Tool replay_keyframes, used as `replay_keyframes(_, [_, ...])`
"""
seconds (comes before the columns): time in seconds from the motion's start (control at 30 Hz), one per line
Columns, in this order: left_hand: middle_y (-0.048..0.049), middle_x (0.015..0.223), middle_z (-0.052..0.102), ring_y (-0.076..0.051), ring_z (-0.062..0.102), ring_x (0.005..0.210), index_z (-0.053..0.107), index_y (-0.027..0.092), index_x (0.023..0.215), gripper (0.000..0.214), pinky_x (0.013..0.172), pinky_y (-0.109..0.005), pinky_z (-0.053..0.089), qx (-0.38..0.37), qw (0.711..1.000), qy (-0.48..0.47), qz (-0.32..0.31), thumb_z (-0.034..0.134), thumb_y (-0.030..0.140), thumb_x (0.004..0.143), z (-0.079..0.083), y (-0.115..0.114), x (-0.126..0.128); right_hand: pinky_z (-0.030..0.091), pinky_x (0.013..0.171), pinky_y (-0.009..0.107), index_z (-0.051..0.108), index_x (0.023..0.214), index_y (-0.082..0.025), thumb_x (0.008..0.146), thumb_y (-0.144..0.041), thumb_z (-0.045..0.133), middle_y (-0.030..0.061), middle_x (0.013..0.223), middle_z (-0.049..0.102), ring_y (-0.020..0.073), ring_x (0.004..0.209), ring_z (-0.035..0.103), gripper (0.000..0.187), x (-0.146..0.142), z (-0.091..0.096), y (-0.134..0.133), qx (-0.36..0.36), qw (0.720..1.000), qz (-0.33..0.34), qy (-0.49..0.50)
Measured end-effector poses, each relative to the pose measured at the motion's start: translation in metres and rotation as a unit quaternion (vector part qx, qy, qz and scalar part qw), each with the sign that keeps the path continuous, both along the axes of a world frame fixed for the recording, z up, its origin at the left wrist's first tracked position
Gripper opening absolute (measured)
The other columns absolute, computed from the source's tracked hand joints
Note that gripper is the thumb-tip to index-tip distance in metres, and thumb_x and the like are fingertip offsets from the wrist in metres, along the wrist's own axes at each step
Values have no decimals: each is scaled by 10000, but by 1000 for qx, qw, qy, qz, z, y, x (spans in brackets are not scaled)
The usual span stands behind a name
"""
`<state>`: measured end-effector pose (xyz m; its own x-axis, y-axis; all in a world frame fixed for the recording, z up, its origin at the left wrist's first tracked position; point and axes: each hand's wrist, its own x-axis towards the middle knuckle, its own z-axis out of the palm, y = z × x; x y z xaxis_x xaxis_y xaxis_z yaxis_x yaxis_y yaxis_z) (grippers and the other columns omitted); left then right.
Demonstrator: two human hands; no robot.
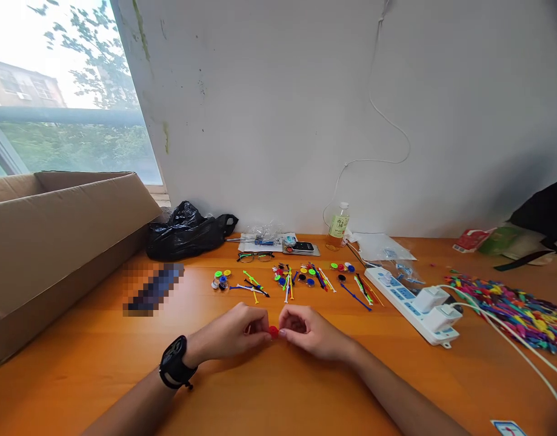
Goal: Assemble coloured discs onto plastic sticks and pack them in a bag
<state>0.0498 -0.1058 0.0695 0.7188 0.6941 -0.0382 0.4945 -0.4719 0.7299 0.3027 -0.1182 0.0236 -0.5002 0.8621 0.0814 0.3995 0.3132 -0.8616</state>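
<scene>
Between my two hands, low over the wooden table [269, 387], is a small red plastic piece [273, 331]; its exact shape is mostly covered by fingertips. My left hand [235, 330], with a black watch on the wrist, pinches it from the left. From the right, my right hand [312, 333] grips the same piece between thumb and fingers. Beyond the hands lie groups of small coloured plastic parts: round discs [220, 280] with thin sticks [251, 287] at the left, a mixed cluster [287, 281] in the middle, and more discs [342, 267] with sticks [357, 297] at the right.
A white power strip [410, 309] with plugged-in chargers and cables lies right, beside a heap of colourful pieces [514, 309]. At the back stand a drink bottle [339, 227], glasses [255, 257] and a black plastic bag [187, 233]. A cardboard box [69, 242] fills the left.
</scene>
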Motion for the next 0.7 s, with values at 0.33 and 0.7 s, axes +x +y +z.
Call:
replay_keyframes(0.33, [-8, 744, 682, -121, 523, 638, 662, 159, 832, 406, 583, -226, 379, 0, 997, -67, 37, 647, 546, 956, -7, 3, 9, 498, 623, 279, 696, 953, -150, 781, -646, 802, 30, 801, 667, 148, 681, 596, 536, -3, -13, 12, -118, 982, -50, 139])
replay_keyframes(0.7, [-41, 895, 716, -179, 617, 780, 698, 191, 971, 230, 703, -261, 458, 67, 998, -3, 20, 542, 359, 988, -13, 4, 7, 409, 584, 252, 584, 980, -203, 787, -649, 763, -46, 767, 500, 103, 620, 467, 518, 9, 2, 21, -137, 957, -123, 226])
